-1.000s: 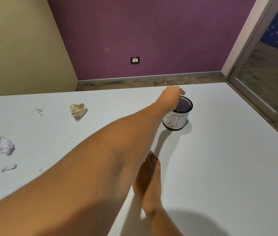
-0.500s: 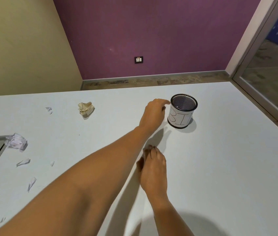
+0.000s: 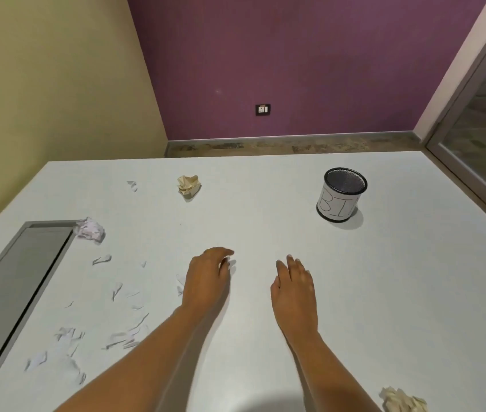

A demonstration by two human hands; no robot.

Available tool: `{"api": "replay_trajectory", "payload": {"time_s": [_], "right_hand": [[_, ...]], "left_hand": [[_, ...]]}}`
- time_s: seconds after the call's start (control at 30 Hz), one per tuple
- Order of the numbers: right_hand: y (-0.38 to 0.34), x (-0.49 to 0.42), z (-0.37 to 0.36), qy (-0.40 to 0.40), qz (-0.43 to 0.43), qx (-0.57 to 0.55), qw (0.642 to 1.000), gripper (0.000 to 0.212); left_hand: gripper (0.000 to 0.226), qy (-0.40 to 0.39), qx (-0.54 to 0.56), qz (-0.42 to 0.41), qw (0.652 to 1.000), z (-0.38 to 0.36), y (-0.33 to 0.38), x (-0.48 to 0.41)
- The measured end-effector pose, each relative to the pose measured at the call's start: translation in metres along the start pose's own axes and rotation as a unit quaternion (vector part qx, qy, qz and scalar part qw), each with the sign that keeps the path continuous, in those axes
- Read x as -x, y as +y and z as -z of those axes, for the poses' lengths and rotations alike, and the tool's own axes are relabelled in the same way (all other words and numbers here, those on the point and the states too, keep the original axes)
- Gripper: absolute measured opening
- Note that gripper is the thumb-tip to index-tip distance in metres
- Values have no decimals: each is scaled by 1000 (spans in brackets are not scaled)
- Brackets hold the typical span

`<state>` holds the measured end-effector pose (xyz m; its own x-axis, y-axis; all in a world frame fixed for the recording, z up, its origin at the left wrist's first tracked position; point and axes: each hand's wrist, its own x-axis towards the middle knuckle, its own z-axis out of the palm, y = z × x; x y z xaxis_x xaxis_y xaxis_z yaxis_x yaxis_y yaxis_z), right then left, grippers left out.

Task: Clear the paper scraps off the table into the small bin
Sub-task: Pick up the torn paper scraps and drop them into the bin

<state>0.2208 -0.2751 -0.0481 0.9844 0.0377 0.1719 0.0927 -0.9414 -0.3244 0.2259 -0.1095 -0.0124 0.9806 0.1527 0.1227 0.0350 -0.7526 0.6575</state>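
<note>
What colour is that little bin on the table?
The bin is black mesh with a white label; head view.

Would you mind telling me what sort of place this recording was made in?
Probably an office or meeting room: a large white table with a grey inset panel, a wall socket on the purple wall, and a glass door at right.

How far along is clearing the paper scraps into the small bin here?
Done: nothing certain; no paper shows inside the small bin. In hand: nothing visible; the left hand has loosely curled fingers, the right hand lies flat on the table. Left: a cream paper ball, a white paper ball, a beige paper ball at the near edge, and many torn scraps at left.
</note>
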Motion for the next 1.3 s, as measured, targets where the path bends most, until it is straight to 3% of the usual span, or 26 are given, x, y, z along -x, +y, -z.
{"api": "replay_trajectory", "payload": {"time_s": [0.17, 0.3, 0.4, 0.63, 0.8, 1.0, 1.1, 1.23, 1.3], "right_hand": [[-11, 29, 10, -3, 20, 45, 999, 41], [-22, 54, 15, -36, 25, 73, 996, 45], [-34, 68, 19, -62, 35, 96, 993, 47], [-68, 92, 20, -95, 99, 61, 989, 40], [-102, 110, 9, -197, 110, -60, 972, 44], [-147, 151, -1, -129, 199, -110, 965, 48], [-164, 167, -6, -248, 202, -133, 938, 49], [-179, 170, -10, -286, 246, -130, 917, 54], [-184, 169, -12, -313, 286, -77, 902, 61]], "left_hand": [[24, 67, -72, 17, 995, 46, -34, 61], [22, 96, -117, 107, 983, 67, -63, 114], [36, 122, -157, 140, 970, 81, -75, 143], [31, 175, -187, 214, 943, 102, -100, 188], [34, 179, -194, 266, 927, 106, -123, 213], [41, 158, -209, 311, 914, 107, -135, 220], [43, 137, -220, 323, 910, 107, -133, 216], [44, 129, -232, 324, 908, 106, -133, 216], [45, 128, -236, 324, 907, 105, -134, 215]]}}
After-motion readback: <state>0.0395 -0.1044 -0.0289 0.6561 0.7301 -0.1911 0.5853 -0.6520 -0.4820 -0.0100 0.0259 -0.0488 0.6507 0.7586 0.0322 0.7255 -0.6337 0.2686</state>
